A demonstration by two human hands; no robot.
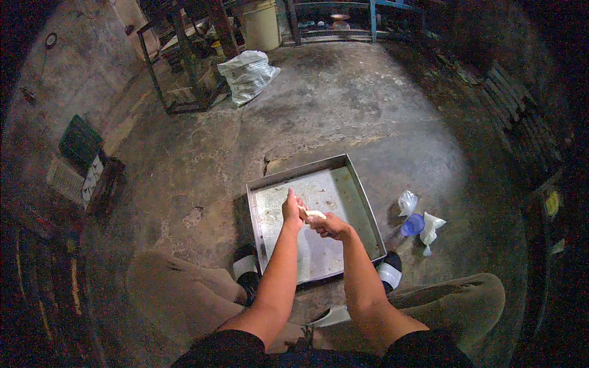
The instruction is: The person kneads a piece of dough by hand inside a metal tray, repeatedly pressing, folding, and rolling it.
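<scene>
Over the shallow square metal tray on the floor, my two hands meet around a pale, dough-like lump. My left hand is upright with its thumb pointing up, and its fingers hold the lump's left end. From the right, my right hand has its fingers curled round the other end. Small pale crumbs and brownish spots dot the tray's bottom. The lump's exact shape is partly hidden by my fingers.
Right of the tray stand a blue cup, a clear plastic bag and a white-filled bag. My sandalled feet flank the tray. Farther off are a white sack, a pale bucket and a dark metal frame.
</scene>
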